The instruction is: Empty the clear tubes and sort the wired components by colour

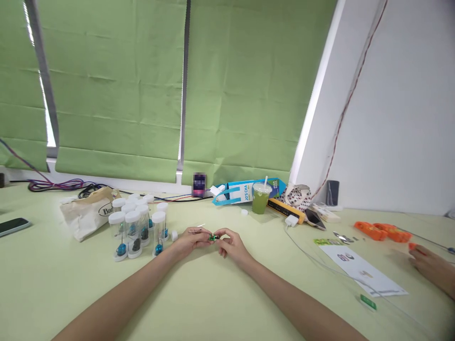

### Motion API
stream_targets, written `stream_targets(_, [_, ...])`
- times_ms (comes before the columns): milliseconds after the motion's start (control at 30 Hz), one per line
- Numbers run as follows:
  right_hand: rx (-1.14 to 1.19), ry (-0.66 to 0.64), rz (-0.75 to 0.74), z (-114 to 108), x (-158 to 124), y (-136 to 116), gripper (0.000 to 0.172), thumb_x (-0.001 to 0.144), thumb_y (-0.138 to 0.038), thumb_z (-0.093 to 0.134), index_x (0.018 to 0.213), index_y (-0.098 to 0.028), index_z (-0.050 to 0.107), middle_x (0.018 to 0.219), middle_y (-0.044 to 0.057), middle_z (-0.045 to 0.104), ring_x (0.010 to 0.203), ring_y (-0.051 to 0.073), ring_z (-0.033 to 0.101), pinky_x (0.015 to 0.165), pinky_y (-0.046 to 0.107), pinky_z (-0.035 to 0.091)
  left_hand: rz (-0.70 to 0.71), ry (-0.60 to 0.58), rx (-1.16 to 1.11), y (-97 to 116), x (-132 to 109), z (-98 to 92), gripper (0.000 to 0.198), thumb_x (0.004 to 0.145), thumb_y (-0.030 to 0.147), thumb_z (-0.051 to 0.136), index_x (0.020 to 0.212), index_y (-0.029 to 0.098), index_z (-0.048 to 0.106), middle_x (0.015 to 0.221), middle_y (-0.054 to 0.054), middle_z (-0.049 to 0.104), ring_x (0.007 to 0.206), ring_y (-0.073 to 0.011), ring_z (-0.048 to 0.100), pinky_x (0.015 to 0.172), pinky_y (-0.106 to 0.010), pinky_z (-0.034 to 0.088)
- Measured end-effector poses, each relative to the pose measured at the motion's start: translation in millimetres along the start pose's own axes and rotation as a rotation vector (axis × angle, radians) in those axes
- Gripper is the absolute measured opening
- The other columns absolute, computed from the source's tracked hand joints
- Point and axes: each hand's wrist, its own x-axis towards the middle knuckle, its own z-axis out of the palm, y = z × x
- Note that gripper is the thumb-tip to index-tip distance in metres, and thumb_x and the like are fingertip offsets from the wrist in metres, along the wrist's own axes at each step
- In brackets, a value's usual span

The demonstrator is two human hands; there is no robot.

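Over the middle of the table, my left hand point(194, 241) and my right hand point(230, 245) meet, their fingers pinched around a small shiny green object point(213, 237). Its kind is too small to make out, and the fingertips hide part of it. A thin pale stick point(197, 226) shows by the fingers of my left hand; whether it is gripped I cannot tell. Left of that hand stand several clear tubes with white caps point(133, 234), holding blue or dark round pieces. A loose white cap point(174, 235) lies between the tubes and my left hand.
Behind are a canvas bag point(87, 215), a green drink cup point(260, 199), a blue bag point(231, 193) and a yellow power strip point(286, 210). A white cable point(320, 263) crosses a paper sheet point(359, 270) at right. Another person's hand point(432, 265) is near orange parts point(382, 232).
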Motion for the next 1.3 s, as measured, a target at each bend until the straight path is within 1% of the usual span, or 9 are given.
stream_targets(200, [0.001,0.013,-0.011,0,4,7,0.024,0.071,-0.036,0.054,0.087,-0.018,0.056,0.070,-0.001,0.055,0.042,0.006,0.049,0.037,0.018,0.037,-0.005,0.009,0.013,2,-2,1.6,0.019,0.063,0.024,0.069,0.077,0.011,0.067,0.080,-0.008,0.069,0.084,-0.0223,0.062,0.084,-0.036,0.044])
stream_targets(333, [-0.004,-0.002,-0.024,0,6,10,0.024,0.074,-0.038,0.051,0.087,-0.018,0.055,0.063,-0.003,0.053,0.041,0.006,0.048,0.038,0.017,0.037,-0.010,0.004,0.025,3,-2,1.5,0.021,0.063,0.025,0.068,0.078,0.012,0.067,0.083,-0.009,0.069,0.085,-0.0225,0.062,0.085,-0.036,0.043])
stream_targets(567, [0.031,-0.019,-0.048,0,5,6,0.029,0.076,-0.044,0.047,0.087,-0.017,0.054,0.062,-0.003,0.052,0.041,0.006,0.049,0.035,0.016,0.036,0.008,-0.024,0.046,4,-3,2.7,0.020,0.064,0.026,0.066,0.078,0.011,0.067,0.085,-0.010,0.068,0.087,-0.0228,0.061,0.085,-0.036,0.043])
stream_targets(700, [0.034,-0.017,-0.036,1,5,5,0.033,0.077,-0.047,0.045,0.087,-0.016,0.054,0.062,-0.002,0.054,0.040,0.006,0.049,0.035,0.017,0.036,0.002,0.000,0.048,4,-2,2.7,0.021,0.063,0.027,0.066,0.077,0.012,0.067,0.085,-0.010,0.069,0.087,-0.0231,0.061,0.085,-0.036,0.042])
stream_targets(800, [0.023,-0.002,-0.028,1,4,4,0.031,0.075,-0.045,0.047,0.086,-0.017,0.055,0.065,-0.001,0.055,0.041,0.006,0.049,0.037,0.017,0.037,-0.006,0.007,0.043,4,-2,2.6,0.021,0.063,0.026,0.066,0.077,0.012,0.067,0.083,-0.010,0.069,0.088,-0.0233,0.061,0.085,-0.036,0.043])
stream_targets(933, [0.019,0.001,-0.016,1,1,-1,0.026,0.070,-0.037,0.055,0.087,-0.018,0.056,0.073,0.000,0.057,0.044,0.006,0.050,0.039,0.018,0.039,-0.005,0.019,0.027,4,-2,3.0,0.019,0.063,0.025,0.067,0.077,0.012,0.067,0.080,-0.008,0.069,0.084,-0.0223,0.062,0.085,-0.036,0.044])
stream_targets(1067, [0.013,0.001,-0.010,1,-1,-3,0.025,0.069,-0.032,0.056,0.089,-0.018,0.055,0.062,-0.002,0.055,0.043,0.007,0.049,0.039,0.018,0.039,-0.001,0.021,0.022,4,-2,3.4,0.017,0.063,0.024,0.067,0.075,0.012,0.067,0.078,-0.007,0.068,0.081,-0.0214,0.062,0.083,-0.035,0.045])
stream_targets(1300, [0.008,0.003,-0.020,0,5,7,0.025,0.073,-0.037,0.051,0.087,-0.017,0.056,0.063,-0.002,0.054,0.042,0.006,0.048,0.038,0.017,0.039,-0.003,0.017,0.008,3,-2,2.5,0.020,0.062,0.025,0.067,0.076,0.011,0.067,0.078,-0.008,0.068,0.082,-0.0222,0.063,0.084,-0.037,0.044])
